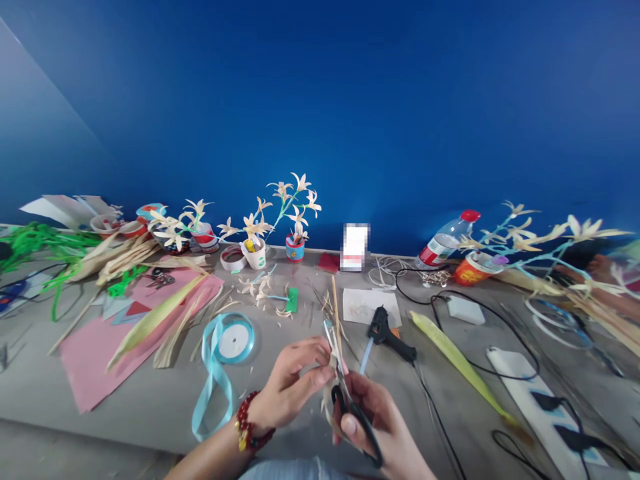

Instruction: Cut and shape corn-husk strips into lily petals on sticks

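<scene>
My left hand (295,383), with a red bead bracelet at the wrist, pinches a thin pale strip of straw (336,320) that sticks up and away from me. My right hand (380,427) grips black-handled scissors (350,400); their blades point up at the strip, right beside my left fingers. Both hands are close together near the table's front edge. A roll of light blue ribbon (231,340) lies just left of them, its loose end trailing toward me. A black glue gun (387,331) lies just beyond my right hand.
Small pots of straw flowers (257,233) line the blue wall. A pink sheet (120,333) with long leaves lies left; green strips (45,243) far left. A plastic bottle (445,240), flower branch (545,240), cords and a white power strip (540,400) lie right.
</scene>
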### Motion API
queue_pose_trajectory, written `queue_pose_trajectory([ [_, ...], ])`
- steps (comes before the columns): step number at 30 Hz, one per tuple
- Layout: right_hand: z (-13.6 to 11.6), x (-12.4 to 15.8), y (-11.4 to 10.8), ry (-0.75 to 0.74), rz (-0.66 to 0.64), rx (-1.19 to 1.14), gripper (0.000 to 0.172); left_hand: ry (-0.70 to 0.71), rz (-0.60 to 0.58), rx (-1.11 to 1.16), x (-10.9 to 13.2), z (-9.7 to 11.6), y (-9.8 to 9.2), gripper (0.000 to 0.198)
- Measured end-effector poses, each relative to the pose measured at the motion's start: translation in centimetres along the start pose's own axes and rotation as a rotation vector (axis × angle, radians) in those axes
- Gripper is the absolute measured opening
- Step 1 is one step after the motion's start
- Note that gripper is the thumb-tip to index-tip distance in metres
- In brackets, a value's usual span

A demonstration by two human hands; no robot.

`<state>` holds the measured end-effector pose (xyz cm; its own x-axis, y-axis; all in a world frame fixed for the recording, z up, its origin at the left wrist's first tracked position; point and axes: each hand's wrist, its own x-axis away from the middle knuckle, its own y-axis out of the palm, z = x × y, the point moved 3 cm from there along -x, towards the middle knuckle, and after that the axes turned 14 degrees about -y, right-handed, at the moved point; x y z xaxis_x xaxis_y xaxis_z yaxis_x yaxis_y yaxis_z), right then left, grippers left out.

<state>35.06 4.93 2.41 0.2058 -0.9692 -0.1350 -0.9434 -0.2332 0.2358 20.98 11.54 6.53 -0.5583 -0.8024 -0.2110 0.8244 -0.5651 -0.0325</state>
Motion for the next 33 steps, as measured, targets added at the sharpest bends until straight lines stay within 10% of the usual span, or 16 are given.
queue_pose_trajectory([
  [33, 0.09, 0.19, -0.16, 0.028, 0.003, 0.008, 0.056, -0.159, -0.088, 0.252, -0.09, -0.32, 0.10, 0.033],
])
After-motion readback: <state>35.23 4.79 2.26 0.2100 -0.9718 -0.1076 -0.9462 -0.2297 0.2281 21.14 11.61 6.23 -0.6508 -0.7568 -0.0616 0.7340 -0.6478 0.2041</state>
